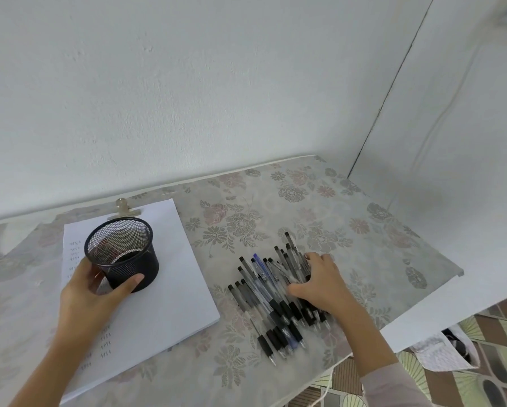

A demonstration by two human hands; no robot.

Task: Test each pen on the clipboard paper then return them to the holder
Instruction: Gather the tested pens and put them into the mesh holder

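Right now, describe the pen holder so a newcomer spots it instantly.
Start at the floral table; white clipboard paper lies on its left side. On that paper, gripped by the left hand, is the holder: a round black mesh cup, unlike the loose pens piled to its right.

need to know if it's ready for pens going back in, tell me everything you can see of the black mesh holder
The holder is a round black wire-mesh cup with a solid rim and a solid base band. It looks empty. It is tilted, its mouth leaning toward the camera, over the clipboard paper. The left hand grips it low, with the thumb across the near side and the fingers round the left. Whether its base touches the paper cannot be told.
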